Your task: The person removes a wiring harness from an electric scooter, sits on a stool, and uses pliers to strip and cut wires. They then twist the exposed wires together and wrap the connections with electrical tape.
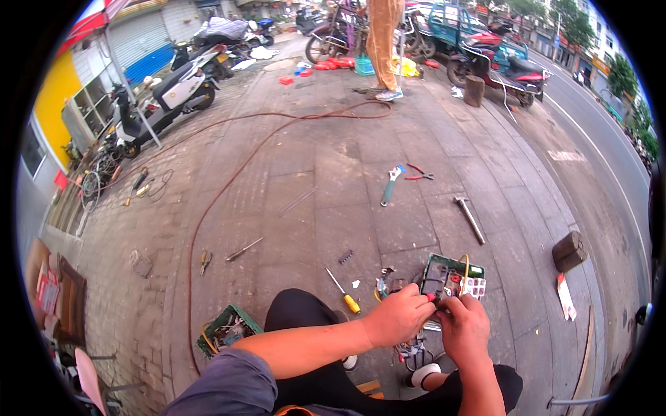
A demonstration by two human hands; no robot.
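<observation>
My left hand [402, 315] and my right hand [466, 327] meet close together in front of my knees, fingers curled in on both. A small red piece [431, 297] shows at the left fingertips; its kind cannot be made out. What the right fingers pinch is hidden. Just beyond them stands a green plastic basket [434, 258] with a yellow handle [465, 262], full of small parts. Below the hands lies a tangle of wires [415, 352]. A yellow-handled screwdriver [350, 302] rests on the paving to the left.
Farther off lie a hammer [471, 220], an adjustable wrench [391, 187] and red-handled pliers [419, 173]. Another green basket [220, 320] sits by my left elbow. A brown hose [196, 236] loops across the paving. Behind stand a person [383, 48] and parked scooters [173, 93].
</observation>
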